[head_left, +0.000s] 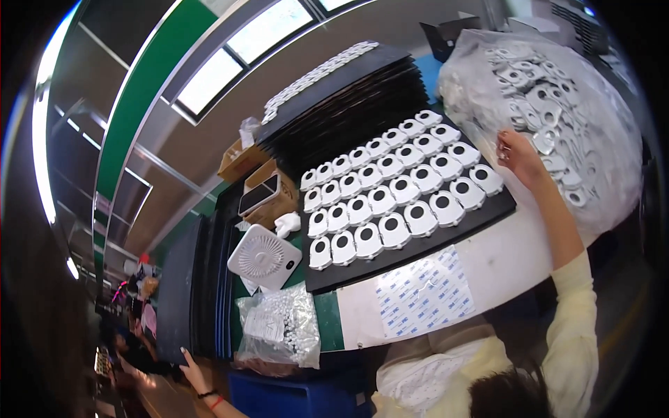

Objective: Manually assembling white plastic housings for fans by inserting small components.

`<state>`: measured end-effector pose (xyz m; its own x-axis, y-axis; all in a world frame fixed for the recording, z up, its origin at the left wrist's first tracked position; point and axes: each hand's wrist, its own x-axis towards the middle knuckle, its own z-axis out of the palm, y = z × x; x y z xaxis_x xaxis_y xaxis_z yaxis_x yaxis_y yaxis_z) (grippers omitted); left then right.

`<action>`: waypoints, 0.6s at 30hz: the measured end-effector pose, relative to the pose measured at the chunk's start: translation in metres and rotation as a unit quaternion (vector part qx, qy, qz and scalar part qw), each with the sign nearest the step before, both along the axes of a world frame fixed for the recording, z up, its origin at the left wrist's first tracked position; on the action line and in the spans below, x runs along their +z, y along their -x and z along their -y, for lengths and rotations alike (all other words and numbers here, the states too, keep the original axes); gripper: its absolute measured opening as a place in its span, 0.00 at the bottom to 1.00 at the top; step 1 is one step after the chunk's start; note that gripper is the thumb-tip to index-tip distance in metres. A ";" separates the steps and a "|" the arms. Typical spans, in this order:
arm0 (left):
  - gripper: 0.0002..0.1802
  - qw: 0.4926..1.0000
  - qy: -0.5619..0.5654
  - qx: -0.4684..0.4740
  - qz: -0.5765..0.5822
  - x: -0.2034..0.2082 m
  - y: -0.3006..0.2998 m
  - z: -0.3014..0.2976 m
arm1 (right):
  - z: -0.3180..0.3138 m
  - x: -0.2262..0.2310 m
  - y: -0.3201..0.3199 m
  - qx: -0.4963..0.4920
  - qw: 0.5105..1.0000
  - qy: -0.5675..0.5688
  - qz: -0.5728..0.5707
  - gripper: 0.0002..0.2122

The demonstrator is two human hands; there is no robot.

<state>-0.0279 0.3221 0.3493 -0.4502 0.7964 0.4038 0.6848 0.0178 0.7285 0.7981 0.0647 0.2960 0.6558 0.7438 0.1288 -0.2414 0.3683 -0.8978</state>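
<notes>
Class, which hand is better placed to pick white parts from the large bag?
Likely the right hand: it is beside the large bag, while the left hand is by the dark panels.

Stretches the right forearm (556,219) up the frame's right side, bare beyond a pale yellow sleeve (575,334), the right hand (513,151) bent leftward with fingers curled. Extends the left hand (196,374) up-left at lower left, wearing a dark band (208,394) and red band (217,403).

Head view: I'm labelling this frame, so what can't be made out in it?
In the head view:
Right hand: whether it holds anything, too small to tell.
Plastic bag: its depths, covered by white parts on top.
Blue bin: its bottom, cut off by the lower edge.
</notes>
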 end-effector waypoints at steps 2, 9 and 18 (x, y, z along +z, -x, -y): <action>0.45 1.000 0.008 0.005 -0.020 0.003 -0.009 0.001 | 0.001 -0.003 -0.002 -0.013 1.000 0.019 0.007 0.06; 0.42 0.995 0.048 0.024 0.089 -0.008 0.045 -0.010 | -0.006 -0.016 0.004 -0.161 0.950 0.185 0.194 0.07; 0.38 0.986 0.073 0.049 0.143 0.012 0.000 0.020 | -0.010 -0.022 0.010 -0.256 0.786 0.278 0.489 0.16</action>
<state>-0.0281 0.3024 0.3616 -0.6064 0.7839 0.1333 0.4416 0.1925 0.8763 0.7884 0.0742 0.2743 0.6775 0.5346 0.5051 0.7160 -0.3226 -0.6191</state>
